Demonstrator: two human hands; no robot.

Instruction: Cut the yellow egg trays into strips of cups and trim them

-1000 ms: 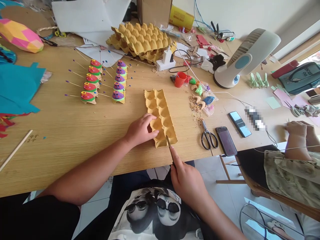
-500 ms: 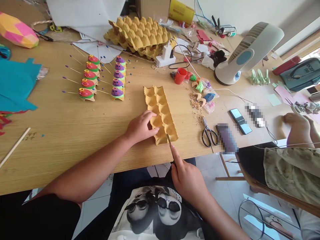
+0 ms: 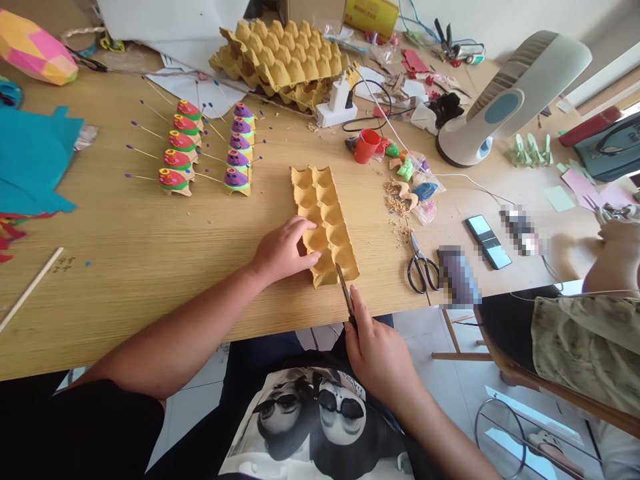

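Observation:
A yellow egg-carton strip [image 3: 326, 213] with two rows of cups lies open side up on the wooden table, near its front edge. My left hand [image 3: 284, 252] grips the strip's left side, thumb and fingers on the cup edges. A knife [image 3: 345, 288] is in my right hand [image 3: 376, 347], index finger stretched along it. The blade's tip touches the carton between the two rows at the near end. Its handle is mostly hidden in my palm.
Two rows of painted carton figures [image 3: 176, 159] stand at the back left. Stacked egg trays [image 3: 285, 60] lie behind. Scissors [image 3: 423, 265], a red cup [image 3: 367, 145], a phone [image 3: 489, 241] and a white fan [image 3: 515, 100] are to the right. A person's arm [image 3: 613, 260] rests at far right.
The view has shifted slightly. My right hand has tilted the knife a little, and more of its blade shows. The person's arm at right has moved farther right in view.

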